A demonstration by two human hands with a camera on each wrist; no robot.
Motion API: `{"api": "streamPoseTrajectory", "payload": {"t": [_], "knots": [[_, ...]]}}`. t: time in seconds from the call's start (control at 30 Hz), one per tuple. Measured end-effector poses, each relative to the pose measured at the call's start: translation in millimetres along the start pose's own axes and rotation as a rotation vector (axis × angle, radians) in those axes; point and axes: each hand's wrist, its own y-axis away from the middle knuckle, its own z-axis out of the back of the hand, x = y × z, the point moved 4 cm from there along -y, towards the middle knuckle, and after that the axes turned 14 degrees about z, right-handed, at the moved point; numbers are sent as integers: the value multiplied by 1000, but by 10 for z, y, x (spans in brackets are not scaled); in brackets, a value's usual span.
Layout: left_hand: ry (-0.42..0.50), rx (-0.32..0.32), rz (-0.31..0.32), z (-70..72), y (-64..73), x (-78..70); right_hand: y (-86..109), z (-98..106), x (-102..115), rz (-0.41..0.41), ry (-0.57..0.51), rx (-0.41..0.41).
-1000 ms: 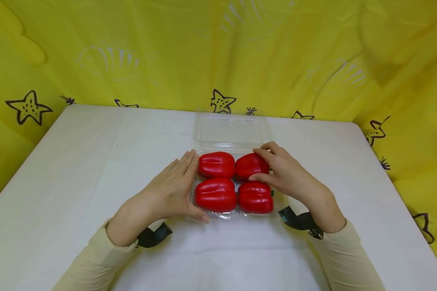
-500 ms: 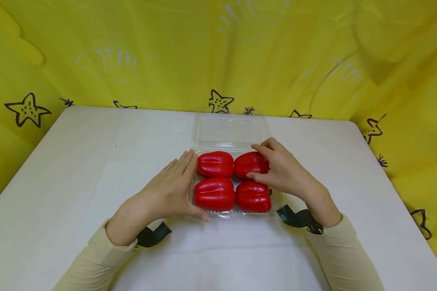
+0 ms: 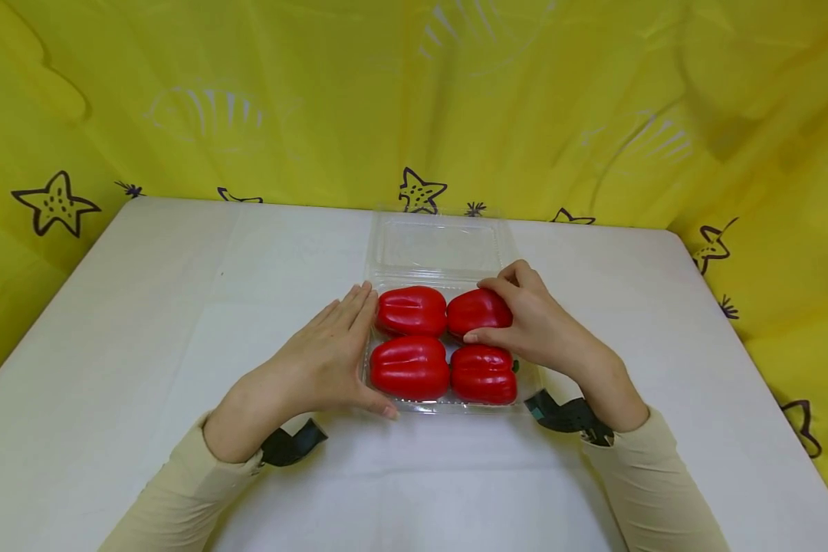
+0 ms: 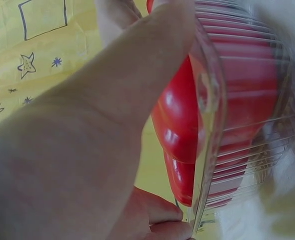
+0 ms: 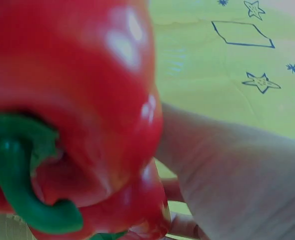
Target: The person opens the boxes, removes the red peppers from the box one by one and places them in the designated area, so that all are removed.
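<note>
Several red bell peppers sit in two rows inside a clear plastic clamshell box (image 3: 448,408). My right hand (image 3: 541,322) grips the back right bell pepper (image 3: 474,313), thumb at its near side and fingers over its far side. Below it lies the front right bell pepper (image 3: 484,376), whose green stem (image 5: 22,180) shows large in the right wrist view. My left hand (image 3: 317,360) rests along the box's left side, fingers straight, thumb at the front left corner. The back left bell pepper (image 3: 411,310) and front left bell pepper (image 3: 409,369) lie beside it.
The box's clear lid (image 3: 438,244) lies folded back behind the tray part. A white table (image 3: 110,368) carries everything. Yellow cloth (image 3: 303,100) with starfish drawings hangs behind and at the sides.
My right hand has shifted very slightly left on the back right bell pepper. The left hand, box and other peppers stay as they were; the head view sways a little.
</note>
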Motion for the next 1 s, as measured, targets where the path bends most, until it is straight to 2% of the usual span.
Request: {"api": "streamPoseTrajectory", "payload": {"t": [0.3,0.5,0.67,0.83,1.0], "knots": [[-2,-3,-2,-7,18,10,3,34,35,78,71,-55],[-11,0,-1,-3,28,1,34,91,22,90,24,-107],[-15,12,-1,-5,37,-14,65,144,13,58,-27,-94],[-17,13,3,2,32,-16,81,156,13,-5,-83,-31],[-16,13,9,9,26,-6,59,118,39,21,-51,23]]}}
